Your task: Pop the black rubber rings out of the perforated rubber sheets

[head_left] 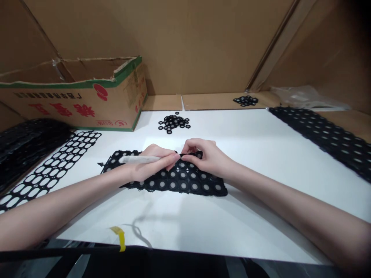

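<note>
A black sheet with rows of round pale-centred rings (183, 185) lies on the white table, under both hands. My left hand (155, 162) rests over its middle, fingers closed, with a whitish pen-like tool (139, 159) lying along the hand and pointing left. Beside it, my right hand (204, 156) pinches at the sheet's upper edge, thumb and index finger pressed together near the left fingertips. What lies between the right fingertips is too small to tell. Behind the hands sits a loose pile of small black rings (174, 122).
A cardboard box (116, 104) stands at the back left. Before it lie a black lattice (62, 158) and stacked black sheets (31, 143). Another ringed sheet (327, 133) is at right, near more rings (246, 100) and clear plastic (310, 96). Yellow tape (120, 237) marks the front edge.
</note>
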Demonstrator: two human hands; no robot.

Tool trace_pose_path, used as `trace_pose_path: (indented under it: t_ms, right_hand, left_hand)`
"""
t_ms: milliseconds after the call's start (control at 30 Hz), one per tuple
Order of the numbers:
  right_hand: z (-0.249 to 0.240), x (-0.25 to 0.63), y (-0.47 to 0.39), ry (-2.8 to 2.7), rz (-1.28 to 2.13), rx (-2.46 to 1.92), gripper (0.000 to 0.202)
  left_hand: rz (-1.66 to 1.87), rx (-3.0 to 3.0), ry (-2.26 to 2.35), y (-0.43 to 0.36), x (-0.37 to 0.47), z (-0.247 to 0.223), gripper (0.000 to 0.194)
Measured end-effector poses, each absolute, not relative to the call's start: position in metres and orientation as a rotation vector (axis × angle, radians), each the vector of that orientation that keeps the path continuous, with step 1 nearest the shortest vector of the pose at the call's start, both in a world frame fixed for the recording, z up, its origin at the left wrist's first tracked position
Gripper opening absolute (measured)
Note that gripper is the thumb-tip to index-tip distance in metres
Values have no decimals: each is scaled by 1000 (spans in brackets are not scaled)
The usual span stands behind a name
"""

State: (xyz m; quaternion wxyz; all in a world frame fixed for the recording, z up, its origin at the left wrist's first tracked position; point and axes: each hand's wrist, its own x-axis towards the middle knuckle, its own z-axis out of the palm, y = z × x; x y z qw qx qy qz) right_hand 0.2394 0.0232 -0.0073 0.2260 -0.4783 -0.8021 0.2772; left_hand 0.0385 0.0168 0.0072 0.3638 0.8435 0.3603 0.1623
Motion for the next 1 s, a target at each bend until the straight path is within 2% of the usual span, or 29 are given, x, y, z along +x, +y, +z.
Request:
trace_pose_path:
  t_ms: [100, 267, 567, 1000]
  right_hand:
    - [-5, 241, 22, -2265, 736, -1343, 4]
    - [-4, 244, 19, -2395, 645, -1379, 24]
    - [7, 238, 11, -2425, 720, -1411, 9]
    - [7, 239, 10, -2419, 720, -1366, 7]
  left_hand:
    - [440, 2153, 925, 17, 38, 7, 44]
    - [556, 2047, 959, 12, 34, 11, 44]
    - [488, 2005, 955, 0, 35, 14, 46]
    - [402, 2129, 934, -3, 40, 11, 44]
